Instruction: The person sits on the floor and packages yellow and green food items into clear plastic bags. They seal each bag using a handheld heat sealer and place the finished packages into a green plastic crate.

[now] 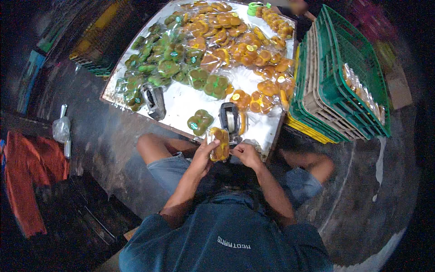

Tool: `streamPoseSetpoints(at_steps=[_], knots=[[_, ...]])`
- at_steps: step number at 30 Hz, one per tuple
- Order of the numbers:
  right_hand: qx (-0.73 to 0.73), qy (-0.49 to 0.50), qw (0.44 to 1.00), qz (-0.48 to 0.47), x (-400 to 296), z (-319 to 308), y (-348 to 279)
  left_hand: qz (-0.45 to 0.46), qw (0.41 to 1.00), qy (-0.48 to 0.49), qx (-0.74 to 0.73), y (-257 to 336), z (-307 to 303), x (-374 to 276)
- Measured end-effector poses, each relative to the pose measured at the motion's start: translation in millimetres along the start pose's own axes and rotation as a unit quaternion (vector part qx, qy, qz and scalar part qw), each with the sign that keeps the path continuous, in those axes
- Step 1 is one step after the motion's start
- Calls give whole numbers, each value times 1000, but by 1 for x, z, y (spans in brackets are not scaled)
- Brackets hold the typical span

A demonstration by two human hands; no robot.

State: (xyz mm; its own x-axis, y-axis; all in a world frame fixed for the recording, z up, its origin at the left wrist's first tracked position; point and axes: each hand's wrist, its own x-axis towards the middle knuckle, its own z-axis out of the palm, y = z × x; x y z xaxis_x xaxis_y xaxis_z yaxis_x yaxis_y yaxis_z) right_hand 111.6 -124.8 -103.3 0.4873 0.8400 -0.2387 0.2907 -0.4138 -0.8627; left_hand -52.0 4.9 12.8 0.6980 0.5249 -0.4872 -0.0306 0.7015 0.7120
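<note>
My left hand (204,155) holds a clover-shaped orange-yellow bun (219,145) in clear plastic wrap, just off the table's near edge. Fingers of my right hand (247,155) are pinched close to the wrap's right side; anything between them is too small to tell. Just beyond both hands stands a black tape dispenser (223,115) with a pale roll. A single green wrapped bun (200,122) lies left of it on the white tabletop (178,103). Farther back, green wrapped buns (169,68) cover the left and orange wrapped buns (244,52) the right.
Another tape dispenser (155,103) sits at the table's left front. Stacked plastic crates (314,85) rise along the right side, the top green crate (355,57) containing wrapped items. Part of another person (299,6) shows beyond the table. Red cloth (34,163) hangs at left.
</note>
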Motion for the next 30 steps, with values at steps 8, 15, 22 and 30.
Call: streamPoseSetpoints(at_steps=[8,15,22,30], knots=[[153,-78,981,-88,-20,-61,-92,-6,977,-72,201,-21,5,17],[36,-97,989,104,-6,-92,-98,-100,972,-152,152,-11,25,5],[32,3,976,-217,-17,-84,-86,-183,979,-83,46,21,31,14],[-75,324,940,-79,36,-50,24,149,900,-58,405,0,89,198]])
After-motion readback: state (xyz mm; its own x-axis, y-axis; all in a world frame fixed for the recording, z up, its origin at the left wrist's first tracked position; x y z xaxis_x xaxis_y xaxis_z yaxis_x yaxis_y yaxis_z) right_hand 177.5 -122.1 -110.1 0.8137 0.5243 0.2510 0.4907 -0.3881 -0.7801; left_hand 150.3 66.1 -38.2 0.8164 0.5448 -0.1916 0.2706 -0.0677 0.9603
